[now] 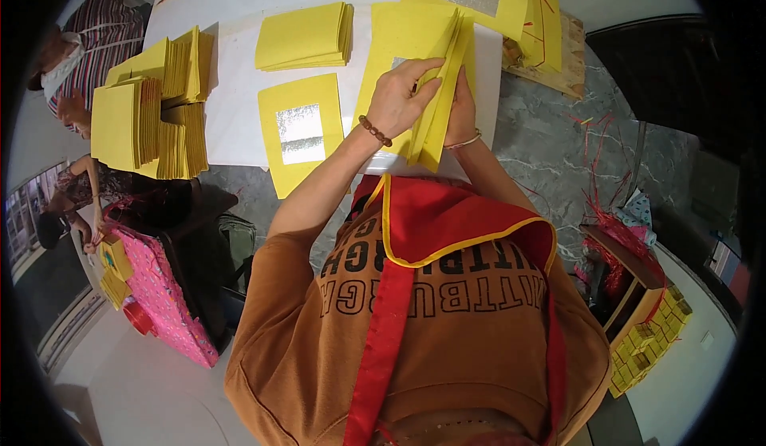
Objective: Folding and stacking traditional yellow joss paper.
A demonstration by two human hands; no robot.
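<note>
Both hands are on a folded bundle of yellow paper sheets (435, 135), which stands on edge near the front of the white table. My left hand (399, 99) pinches its left side between thumb and fingers, a brown bead bracelet on the wrist. My right hand (463, 111) grips the bundle from the right, its fingers partly hidden behind the paper. Under the bundle lies flat yellow paper (387, 35) with a silver patch partly covered by my left hand. Left of my forearm rests a yellow sheet (271, 99) with a silver square.
A folded yellow stack (299, 41) lies farther back on the white table (233, 119). Several thick yellow stacks (120, 127) fill its left end. More silver-patched paper (511, 15) lies back right. Two other people sit at left, one by a pink-covered table (163, 286).
</note>
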